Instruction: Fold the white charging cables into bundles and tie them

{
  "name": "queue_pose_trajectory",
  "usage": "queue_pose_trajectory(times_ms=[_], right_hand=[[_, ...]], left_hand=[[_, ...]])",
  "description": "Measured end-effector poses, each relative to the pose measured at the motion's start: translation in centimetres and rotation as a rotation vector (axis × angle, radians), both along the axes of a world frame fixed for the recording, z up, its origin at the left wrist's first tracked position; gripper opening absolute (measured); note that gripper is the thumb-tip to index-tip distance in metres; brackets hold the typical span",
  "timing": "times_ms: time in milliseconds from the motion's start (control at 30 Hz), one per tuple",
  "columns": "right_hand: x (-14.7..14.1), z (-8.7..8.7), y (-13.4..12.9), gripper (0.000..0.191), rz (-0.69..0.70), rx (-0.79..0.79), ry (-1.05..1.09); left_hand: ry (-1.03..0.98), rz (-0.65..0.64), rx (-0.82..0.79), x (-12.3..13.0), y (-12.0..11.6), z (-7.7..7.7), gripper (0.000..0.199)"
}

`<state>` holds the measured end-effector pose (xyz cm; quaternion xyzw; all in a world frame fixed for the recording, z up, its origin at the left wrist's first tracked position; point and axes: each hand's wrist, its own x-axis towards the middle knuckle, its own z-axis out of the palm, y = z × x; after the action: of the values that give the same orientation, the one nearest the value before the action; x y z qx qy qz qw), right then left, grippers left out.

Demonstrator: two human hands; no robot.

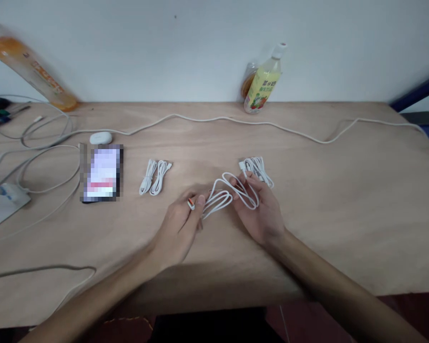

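A white USB cable [219, 202], loosely looped, stretches between my two hands above the wooden table. My left hand [181, 220] is closed on one end of it, and a plug with an orange inside pokes out past the thumb. The other loops lie in the curled fingers of my right hand [260, 209]. Just behind the right fingertips rests a bundle of coiled white cables [258, 167], partly covered by that hand. To the left of my hands lie two more coiled white cables [154, 177] side by side.
A phone [103, 171] with a lit screen lies at left, a white earbud case [100, 138] behind it. One long white cord [207, 119] crosses the back. By the wall stand a yellow drink bottle [263, 85] and an orange bottle [39, 74]. Loose cables cover the left side.
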<state>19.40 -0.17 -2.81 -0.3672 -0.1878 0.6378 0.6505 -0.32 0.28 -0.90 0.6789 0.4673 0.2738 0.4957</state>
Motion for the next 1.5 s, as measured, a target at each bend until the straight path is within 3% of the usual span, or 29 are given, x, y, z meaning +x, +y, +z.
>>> queue_pose_trajectory(times_ms=[100, 167, 367, 600, 767, 1033, 1267, 1400, 1500], right_hand=[[0.3, -0.1, 0.2, 0.011, -0.014, -0.019, 0.068], [0.4, 0.0, 0.2, 0.011, 0.001, -0.011, 0.095], [0.4, 0.3, 0.2, 0.016, 0.025, 0.018, 0.105], [0.6, 0.4, 0.0, 0.019, 0.09, 0.001, 0.083], [0.6, 0.7, 0.0, 0.015, 0.106, -0.021, 0.069], [0.1, 1.9, -0.4, 0.017, 0.311, -0.055, 0.134], [-0.2, 2.0, -0.8, 0.017, 0.384, -0.013, 0.075], [-0.4, 1.9, -0.8, 0.016, 0.353, 0.018, 0.068], [-0.5, 1.8, -0.7, 0.016, 0.334, 0.018, 0.049]], left_hand=[[0.0, 0.082, 0.105, -0.1, 0.0, -0.2, 0.038], [-0.036, 0.079, 0.105, -0.1, 0.1, -0.2, 0.041], [-0.303, 0.03, -0.239, 0.2, 0.4, -0.6, 0.052], [-0.448, 0.033, -0.28, 0.2, 0.9, -1.3, 0.039], [-0.479, -0.034, -0.385, 0.1, 0.8, -0.7, 0.034], [-0.421, -0.212, -0.525, 0.3, 0.6, 0.7, 0.043], [-0.195, -0.32, -0.355, 0.3, 0.4, 1.4, 0.051], [-0.178, -0.251, -0.06, 0.3, 0.2, 0.8, 0.052], [-0.141, -0.199, 0.113, 0.0, 0.2, 0.5, 0.039]])
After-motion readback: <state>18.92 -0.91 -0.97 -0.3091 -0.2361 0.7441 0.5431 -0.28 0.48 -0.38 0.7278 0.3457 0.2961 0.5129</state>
